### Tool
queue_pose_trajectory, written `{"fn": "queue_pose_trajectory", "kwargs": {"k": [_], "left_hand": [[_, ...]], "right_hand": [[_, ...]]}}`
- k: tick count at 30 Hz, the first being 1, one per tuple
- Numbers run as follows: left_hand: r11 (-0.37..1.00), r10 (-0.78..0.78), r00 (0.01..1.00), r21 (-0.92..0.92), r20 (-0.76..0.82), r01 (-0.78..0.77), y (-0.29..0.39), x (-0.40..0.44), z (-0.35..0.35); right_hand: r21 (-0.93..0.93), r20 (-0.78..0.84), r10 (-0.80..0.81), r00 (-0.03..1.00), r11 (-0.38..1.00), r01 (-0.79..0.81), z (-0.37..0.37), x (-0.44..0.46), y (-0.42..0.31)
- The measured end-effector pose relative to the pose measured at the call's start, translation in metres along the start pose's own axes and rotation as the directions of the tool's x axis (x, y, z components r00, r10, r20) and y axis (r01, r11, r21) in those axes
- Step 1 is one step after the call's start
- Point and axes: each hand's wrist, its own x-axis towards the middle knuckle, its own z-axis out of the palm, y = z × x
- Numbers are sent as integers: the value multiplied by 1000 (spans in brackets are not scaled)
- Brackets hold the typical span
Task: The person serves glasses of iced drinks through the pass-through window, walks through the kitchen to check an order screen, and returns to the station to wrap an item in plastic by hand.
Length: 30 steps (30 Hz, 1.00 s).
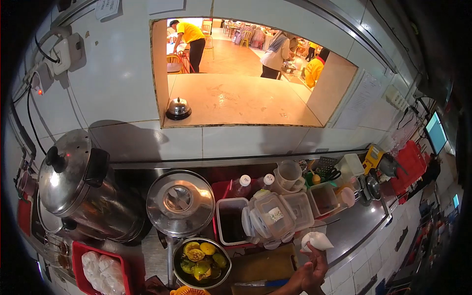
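My right hand (313,274), at the lower right, is closed on a small white plastic bag (319,241) and holds it up with the fingertips. Only a dark sliver of my left hand (156,285) shows at the bottom edge; its fingers are hidden. Close to it is an orange citrus juicer (190,291), cut off by the frame. A metal bowl (227,272) beyond the juicer holds several green and yellow citrus halves (200,260). Left of my right hand, a knife with a blue handle (276,283) lies on a brown cutting board (260,265).
A large steel pot (73,191) and a lidded pan (181,216) stand at left. A red basket (78,268) holds white plastic bags. Clear containers (275,216) are stacked centrally. A bell (178,108) sits on the serving hatch ledge (236,105); people are beyond.
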Motion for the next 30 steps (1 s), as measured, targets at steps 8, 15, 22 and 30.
{"fn": "queue_pose_trajectory", "kwargs": {"k": [8,15,22,30], "left_hand": [[993,18,999,119,48,-24,23,-11,4],[960,130,989,-240,-65,-142,1,5,-3],[992,75,992,-112,98,-64,52,-21,21],[990,-38,998,135,51,31,10,2,1]], "right_hand": [[79,-136,-40,990,996,51,16,-2,3],[30,-23,-22,999,999,22,1,0,6],[57,43,21,999,998,-23,-3,0,3],[127,46,55,997,990,-61,-1,-1,-1]]}}
